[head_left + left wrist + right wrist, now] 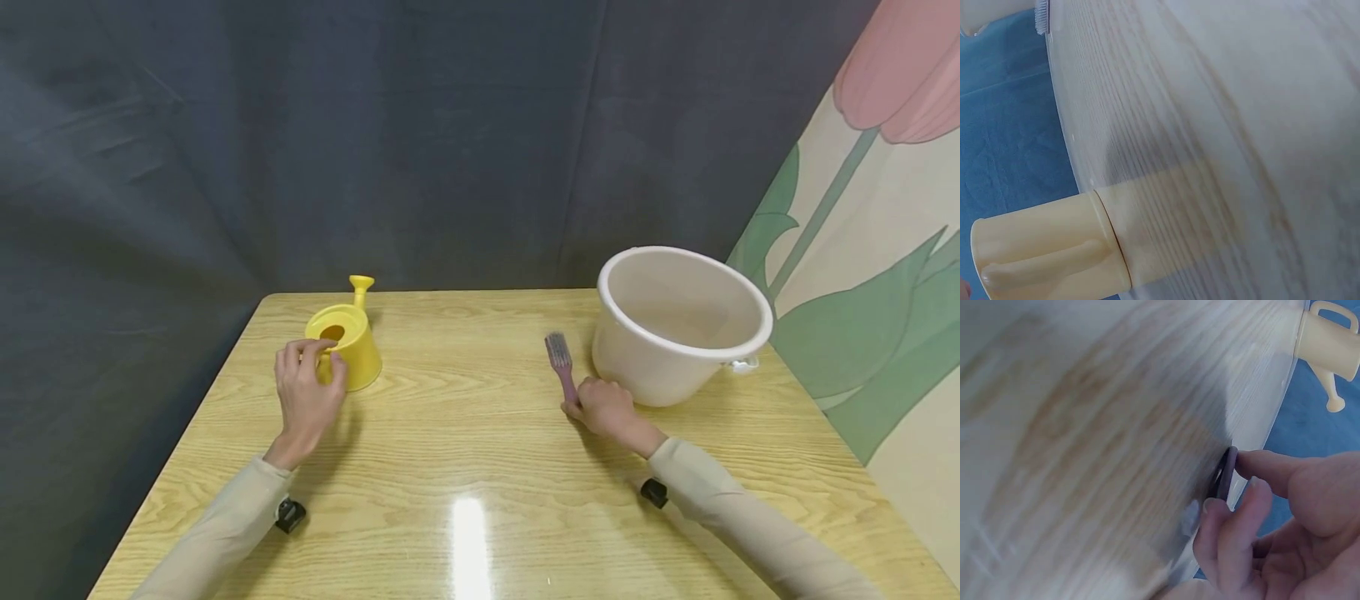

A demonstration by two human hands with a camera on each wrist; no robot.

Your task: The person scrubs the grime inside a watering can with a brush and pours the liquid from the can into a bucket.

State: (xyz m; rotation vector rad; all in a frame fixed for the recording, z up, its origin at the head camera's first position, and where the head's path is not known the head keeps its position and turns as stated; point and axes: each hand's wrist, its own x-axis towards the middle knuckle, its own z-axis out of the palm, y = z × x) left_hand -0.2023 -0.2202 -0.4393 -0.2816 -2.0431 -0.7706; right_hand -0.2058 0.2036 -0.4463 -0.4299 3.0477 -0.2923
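Observation:
On the left of the table stands a yellow watering can (363,358), upright, its spout toward the back. My left hand (307,396) is at its near side, thumb and fingers curved apart. The can's handle (1044,265) shows bare in the left wrist view, with just a bit of fingertip at the lower left edge. Farther right, my right hand (606,408) pinches the handle of a purple hairbrush (564,371), whose bristle end points to the back. Thumb and fingers meet on the handle's end (1229,469) in the right wrist view.
A white bucket (648,367) stands upright just beyond the right hand, with a metal fitting at its rim. Behind the wooden table (420,467) hangs a dark curtain (450,150). A wall painted with tulips (892,325) borders the right side.

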